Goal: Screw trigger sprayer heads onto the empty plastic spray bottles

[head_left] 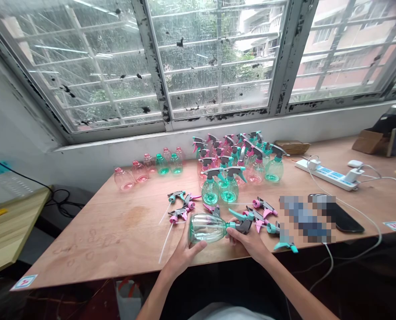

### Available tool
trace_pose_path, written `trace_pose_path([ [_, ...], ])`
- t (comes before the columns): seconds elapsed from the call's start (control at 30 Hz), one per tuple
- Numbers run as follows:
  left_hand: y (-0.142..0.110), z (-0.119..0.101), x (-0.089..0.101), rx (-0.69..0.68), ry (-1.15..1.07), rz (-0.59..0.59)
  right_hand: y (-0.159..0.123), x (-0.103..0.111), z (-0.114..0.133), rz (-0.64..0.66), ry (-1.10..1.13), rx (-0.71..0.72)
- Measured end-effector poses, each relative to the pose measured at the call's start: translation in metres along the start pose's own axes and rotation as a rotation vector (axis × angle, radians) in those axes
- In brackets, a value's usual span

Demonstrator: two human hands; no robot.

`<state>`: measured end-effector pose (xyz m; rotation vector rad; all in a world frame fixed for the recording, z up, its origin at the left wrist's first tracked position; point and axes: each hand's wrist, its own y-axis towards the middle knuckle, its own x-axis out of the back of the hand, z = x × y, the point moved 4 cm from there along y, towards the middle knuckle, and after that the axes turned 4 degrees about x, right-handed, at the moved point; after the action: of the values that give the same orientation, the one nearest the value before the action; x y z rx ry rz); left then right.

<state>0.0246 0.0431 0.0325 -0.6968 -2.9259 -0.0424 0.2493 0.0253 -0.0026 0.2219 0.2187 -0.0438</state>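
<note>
My left hand (pixel 183 251) is wrapped round the body of a clear green spray bottle (pixel 206 228), which lies on its side in the air above the table's front edge. At the bottle's neck, my right hand (pixel 248 240) grips a teal and dark grey trigger sprayer (pixel 243 222). The sprayer head meets the bottle's mouth; whether the threads are engaged I cannot tell. Around my hands lie loose trigger sprayers, among them a pink one (pixel 178 215) on the left, another pink one (pixel 264 206) on the right and a teal one (pixel 280 233) near the front edge.
Several bottles with sprayers (pixel 229 191) stand grouped at the back middle. Open pink bottles (pixel 123 180) and green ones (pixel 176 164) stand back left. To the right are a power strip (pixel 328 173), a black phone (pixel 338 215), cables and a cardboard box (pixel 368 142).
</note>
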Motion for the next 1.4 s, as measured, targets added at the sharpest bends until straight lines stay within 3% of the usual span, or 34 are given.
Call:
trace_pose_path([
  [0.37, 0.0003, 0.0000, -0.0017, -0.042, 0.006, 0.006, -0.0002, -0.0004, 0.0029, 0.005, -0.007, 0.000],
  [1.2, -0.0018, -0.0038, 0.0000, 0.035, -0.030, -0.014, -0.0010, -0.0006, 0.0031, 0.021, 0.001, 0.015],
  [1.4, -0.0004, -0.0056, -0.0018, -0.004, -0.037, -0.002, 0.0005, 0.0005, 0.0063, 0.006, -0.003, 0.024],
])
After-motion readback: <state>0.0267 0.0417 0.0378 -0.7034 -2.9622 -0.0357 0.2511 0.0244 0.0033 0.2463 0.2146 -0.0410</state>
